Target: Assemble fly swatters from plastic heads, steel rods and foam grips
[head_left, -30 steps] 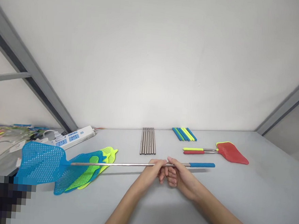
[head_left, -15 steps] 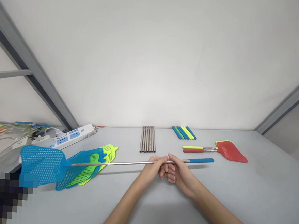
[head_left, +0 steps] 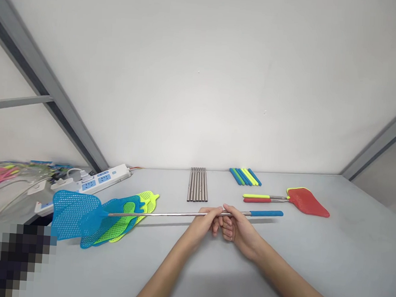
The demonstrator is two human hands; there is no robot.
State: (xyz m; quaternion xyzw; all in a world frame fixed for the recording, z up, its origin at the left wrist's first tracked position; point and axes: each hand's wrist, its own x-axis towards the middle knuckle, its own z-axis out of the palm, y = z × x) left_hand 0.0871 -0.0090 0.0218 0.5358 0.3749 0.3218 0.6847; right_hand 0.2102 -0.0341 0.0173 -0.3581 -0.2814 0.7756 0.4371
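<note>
A blue fly swatter (head_left: 78, 216) with a long thin metal rod lies across the view, raised off the table. My left hand (head_left: 202, 225) is closed on the rod left of its middle joint, thumb on top. My right hand (head_left: 241, 230) grips the rod just beside it, near the blue handle sleeve (head_left: 266, 213). The two hands touch at the fingers, and their curled fingertips show below the rod. Beneath the blue swatter head, loose swatter heads (head_left: 121, 224) in blue, green and yellow overlap on the table.
Several metal tubes (head_left: 198, 184) lie in a row at the back, with coloured handle sleeves (head_left: 245, 176) to their right. A red swatter (head_left: 307, 201) rests on a yellow one at the right. A power strip (head_left: 101, 180) and cables are at the left.
The blue swatter head has moved right, toward my hands, and the rod shows shorter. My hands have kept their grip in nearly the same place. The view has shifted slightly.
</note>
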